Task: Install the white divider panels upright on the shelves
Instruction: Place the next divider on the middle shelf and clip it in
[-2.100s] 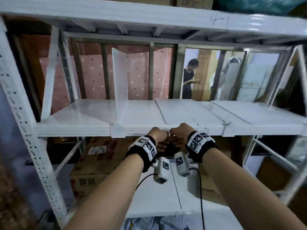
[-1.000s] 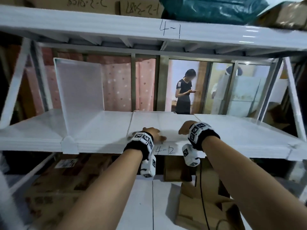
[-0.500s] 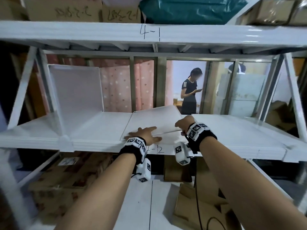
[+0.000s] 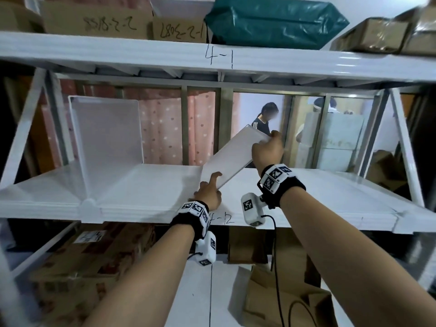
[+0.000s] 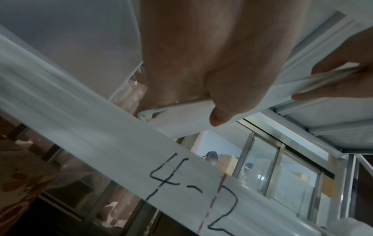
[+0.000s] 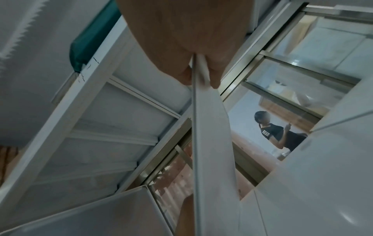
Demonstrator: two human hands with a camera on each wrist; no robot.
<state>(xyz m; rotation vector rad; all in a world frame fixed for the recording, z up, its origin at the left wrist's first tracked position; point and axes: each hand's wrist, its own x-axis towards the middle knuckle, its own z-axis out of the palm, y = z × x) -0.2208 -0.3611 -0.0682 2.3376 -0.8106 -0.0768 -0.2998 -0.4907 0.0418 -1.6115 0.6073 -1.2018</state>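
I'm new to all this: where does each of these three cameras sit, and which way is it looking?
Head: worn on the head, looking forward and down at the shelf marked 4-2; both forearms, left hand and right hand show, tilting a white divider panel.
Left wrist: under the left hand, looking up past its palm and thumb at the panel's lower corner.
Right wrist: looking up along the right hand's fingers pinching the panel's edge.
Shared: all three show this panel and the bystander behind the shelving.

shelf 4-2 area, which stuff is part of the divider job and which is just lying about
Part of the job:
- tilted divider panel, held by left hand and right hand
- upright divider panel, already standing
- shelf

Just lying about:
- green bag
- cardboard boxes up top
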